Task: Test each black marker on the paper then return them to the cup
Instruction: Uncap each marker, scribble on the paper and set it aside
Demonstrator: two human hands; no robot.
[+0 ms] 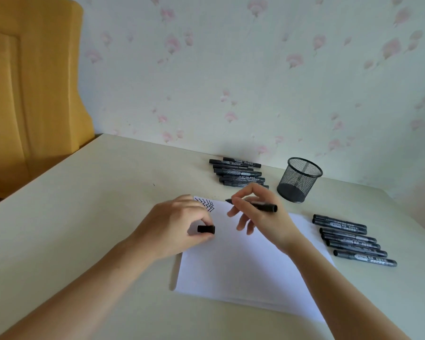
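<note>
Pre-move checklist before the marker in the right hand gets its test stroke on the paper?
1. Cap off: ok. Left hand pinches the cap; the marker tip is bare.
2. Grip: ok. Right hand pinches the marker barrel, tip pointing left.
3. Tip on paper: not ok. It sits above the paper, near the zigzag marks.
4. Free space for a stroke: ok. Most of the sheet is blank.
5. Paper held down: cannot tell. The left hand lies over its left edge.
6. Cup ready: ok. Upright, with no markers showing through the mesh.
</note>
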